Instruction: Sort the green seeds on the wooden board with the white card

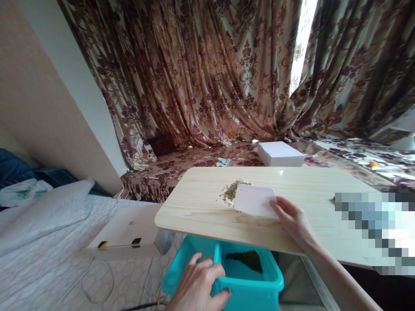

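Note:
My right hand [294, 218] pinches the right edge of a flat white plastic scraper [254, 199] with rounded corners, tilted over the tabletop. Under and beside its left edge lies a loose pile of small greenish-brown seeds or grains [232, 190], partly hidden by the scraper. Below the table's front edge, my left hand [201, 280] is over the divider and front rim of a turquoise two-compartment bin [275, 276], its fingers apart. Dark green grains [249, 260] lie in the bin's right compartment. Pale contents [205, 259] in the left compartment are mostly hidden by the hand.
The light wooden table [191, 211] has rounded corners. Behind it sits a white box [281, 151] on a patterned cover. At left, a large white box [129, 229] rests on the bed [48, 242] near a cable. A pixelated patch covers the table's right end.

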Available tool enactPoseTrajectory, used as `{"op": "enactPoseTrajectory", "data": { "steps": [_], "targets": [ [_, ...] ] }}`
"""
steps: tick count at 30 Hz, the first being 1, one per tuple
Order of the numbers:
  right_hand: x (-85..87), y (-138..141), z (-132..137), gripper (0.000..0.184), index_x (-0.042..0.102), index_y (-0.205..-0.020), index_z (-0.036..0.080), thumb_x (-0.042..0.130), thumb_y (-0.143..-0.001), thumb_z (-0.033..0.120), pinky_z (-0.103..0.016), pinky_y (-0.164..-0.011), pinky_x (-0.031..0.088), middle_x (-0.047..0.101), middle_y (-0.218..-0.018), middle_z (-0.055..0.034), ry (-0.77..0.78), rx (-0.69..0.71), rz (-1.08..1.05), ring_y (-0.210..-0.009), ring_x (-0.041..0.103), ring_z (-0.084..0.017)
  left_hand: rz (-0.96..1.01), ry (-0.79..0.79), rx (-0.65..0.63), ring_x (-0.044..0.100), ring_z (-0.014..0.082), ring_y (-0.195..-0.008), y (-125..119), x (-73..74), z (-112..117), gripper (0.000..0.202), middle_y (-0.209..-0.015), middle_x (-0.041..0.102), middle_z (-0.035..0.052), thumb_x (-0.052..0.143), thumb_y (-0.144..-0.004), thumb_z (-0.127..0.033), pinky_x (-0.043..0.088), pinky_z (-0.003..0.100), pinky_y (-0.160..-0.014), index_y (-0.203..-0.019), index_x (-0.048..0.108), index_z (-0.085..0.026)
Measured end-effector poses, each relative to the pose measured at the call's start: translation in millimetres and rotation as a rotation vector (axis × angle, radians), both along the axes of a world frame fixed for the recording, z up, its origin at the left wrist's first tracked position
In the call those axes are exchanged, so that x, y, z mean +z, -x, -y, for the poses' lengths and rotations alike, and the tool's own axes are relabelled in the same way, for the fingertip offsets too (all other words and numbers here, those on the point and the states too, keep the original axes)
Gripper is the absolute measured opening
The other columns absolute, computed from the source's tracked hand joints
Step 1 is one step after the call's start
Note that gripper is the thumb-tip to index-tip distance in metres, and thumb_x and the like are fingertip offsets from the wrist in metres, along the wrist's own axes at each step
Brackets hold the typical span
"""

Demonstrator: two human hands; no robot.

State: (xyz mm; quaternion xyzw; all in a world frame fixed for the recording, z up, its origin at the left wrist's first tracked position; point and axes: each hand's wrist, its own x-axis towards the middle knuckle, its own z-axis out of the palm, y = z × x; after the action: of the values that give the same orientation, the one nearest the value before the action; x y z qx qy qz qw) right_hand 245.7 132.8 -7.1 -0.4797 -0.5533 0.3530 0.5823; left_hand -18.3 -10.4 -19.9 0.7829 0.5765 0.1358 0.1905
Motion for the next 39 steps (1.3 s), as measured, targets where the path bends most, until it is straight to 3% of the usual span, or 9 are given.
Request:
{"op": "enactPoseTrajectory", "data": {
  "steps": [11,21,29,39],
  "targets": [
    [1.1,3,-6,0.027,0.071,-0.078,0.021,0.071,-0.067,0.046,-0.031,-0.067,0.056,0.076,-0.078,-0.0054,0.012,-0.028,-0.023,-0.077,0.07,-0.024,0.023,-0.008,0.008,0.062,0.0182,-0.092,-2,7.2,2,0.012,-0.086,0.064,-0.0034,0.07,-0.077,-0.02,0.026,0.043,-0.108,-0.087,0.064,-0.026],
    [2.4,4,-5,0.032,0.07,-0.079,0.02,0.072,-0.064,0.049,-0.031,-0.068,0.056,0.076,-0.078,-0.0055,0.021,-0.019,-0.024,-0.078,0.07,-0.024,0.041,-0.024,0.015,0.062,0.0182,-0.091,-2,3.3,0,0.012,-0.084,0.064,-0.0036,0.071,-0.077,-0.02,0.026,0.043,-0.108,-0.086,0.065,-0.026],
    [4.6,-3,3,0.027,0.07,-0.077,0.022,0.072,-0.063,0.045,-0.033,-0.07,0.057,0.077,-0.078,-0.0049,0.032,-0.041,0.005,-0.079,0.071,-0.026,-0.016,0.008,-0.006,0.061,0.0223,-0.099,2,-5.8,-2,0.018,-0.09,0.065,0.0002,0.074,-0.077,-0.029,0.026,0.048,-0.109,-0.092,0.066,-0.025],
    [7.1,0,10,0.03,0.071,-0.075,0.022,0.071,-0.06,0.048,-0.034,-0.074,0.056,0.076,-0.077,-0.0058,0.077,-0.026,0.001,-0.084,0.07,-0.029,0.025,0.007,0.025,0.062,0.0194,-0.095,6,2.0,0,0.017,-0.089,0.065,-0.0021,0.074,-0.075,-0.023,0.025,0.044,-0.109,-0.09,0.066,-0.026]
  ]
}}
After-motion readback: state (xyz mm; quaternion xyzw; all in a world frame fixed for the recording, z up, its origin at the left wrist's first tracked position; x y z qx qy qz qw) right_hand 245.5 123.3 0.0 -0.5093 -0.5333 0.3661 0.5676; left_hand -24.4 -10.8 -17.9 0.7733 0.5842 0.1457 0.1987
